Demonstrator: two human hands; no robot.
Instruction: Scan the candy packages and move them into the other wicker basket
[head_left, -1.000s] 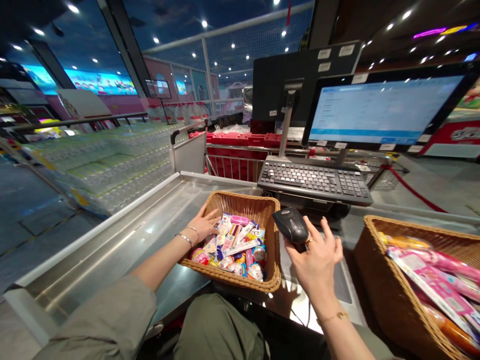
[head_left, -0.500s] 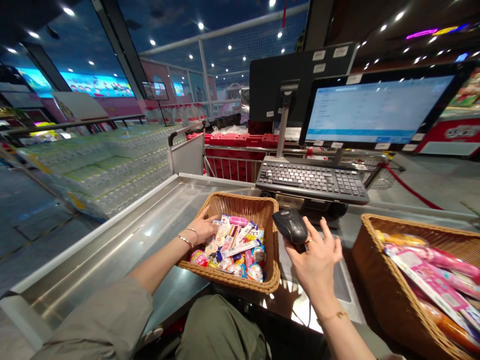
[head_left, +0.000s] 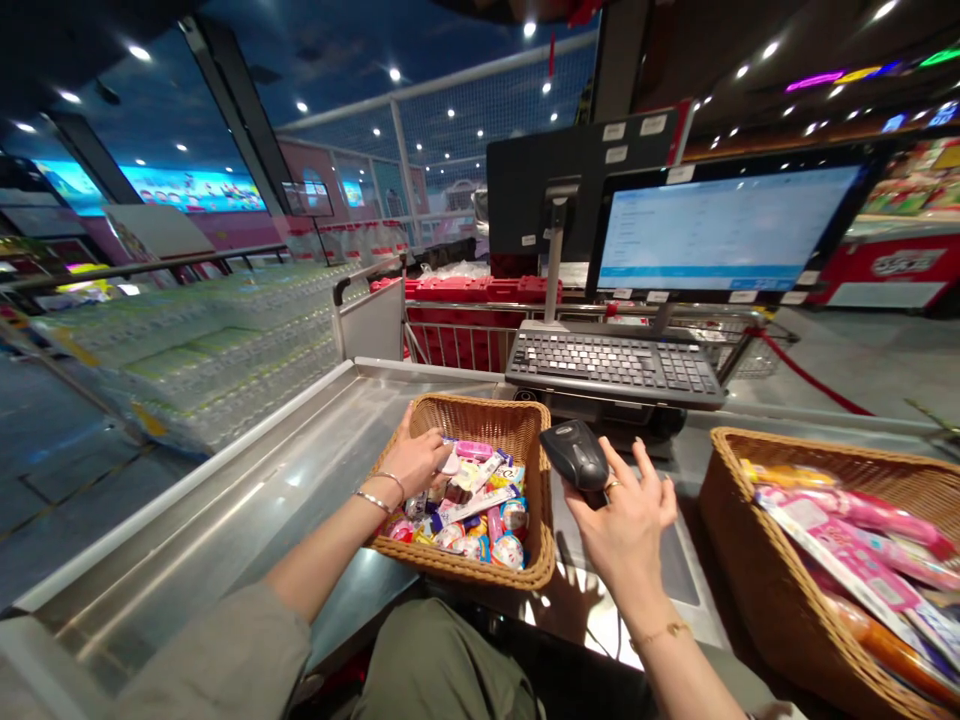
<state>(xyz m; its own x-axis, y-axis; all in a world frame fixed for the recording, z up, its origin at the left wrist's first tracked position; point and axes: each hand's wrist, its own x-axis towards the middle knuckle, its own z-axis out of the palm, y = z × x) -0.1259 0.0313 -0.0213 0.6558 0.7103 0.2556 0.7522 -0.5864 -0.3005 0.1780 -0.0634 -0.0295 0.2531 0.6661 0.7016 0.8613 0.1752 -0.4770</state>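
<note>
My left hand reaches into a wicker basket on the steel counter, fingers curled round a small packet among several bright sweets and toy eggs. My right hand holds a black barcode scanner upright just right of that basket, thumb and palm on its handle, the other fingers spread.
A second wicker basket with long pink packets stands at the right. Behind are a keyboard, a lit till screen and a red trolley. The steel counter runs off to the left.
My left hand has moved from the basket's left rim further in among the sweets and closed on a packet. The scanner hand has stayed almost still.
</note>
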